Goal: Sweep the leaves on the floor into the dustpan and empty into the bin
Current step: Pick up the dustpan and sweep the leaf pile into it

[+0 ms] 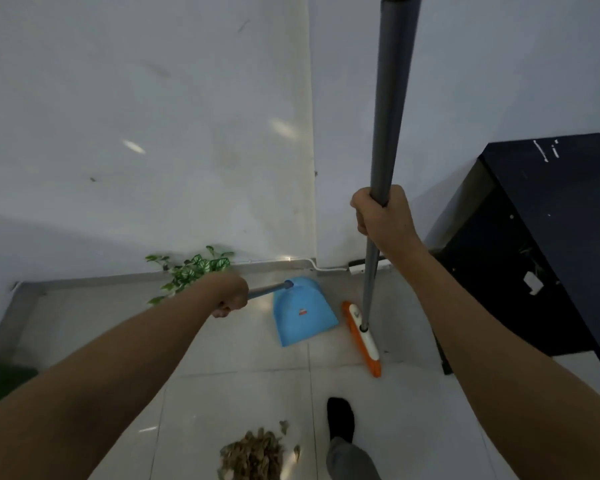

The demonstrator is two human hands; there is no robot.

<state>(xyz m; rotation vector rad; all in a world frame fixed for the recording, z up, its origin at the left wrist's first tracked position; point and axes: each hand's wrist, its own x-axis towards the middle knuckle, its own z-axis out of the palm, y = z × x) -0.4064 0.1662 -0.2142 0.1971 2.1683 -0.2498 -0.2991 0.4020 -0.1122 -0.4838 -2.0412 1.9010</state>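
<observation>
A pile of dry brown leaves (253, 453) lies on the tiled floor near the bottom edge. My left hand (230, 295) grips the blue handle of a blue dustpan (302, 315), which rests on the floor near the wall corner. My right hand (383, 216) is wrapped round the grey pole of a broom (388, 116). Its orange and white head (362, 337) touches the floor just right of the dustpan. Both tools are well beyond the leaf pile.
A green leafy plant (191, 271) stands against the wall behind my left hand. A dark cabinet (548, 244) fills the right side. A green bin's edge (0, 382) shows at far left. My foot in a black sock (341, 420) stands right of the leaves. A white power strip (359, 268) lies by the wall.
</observation>
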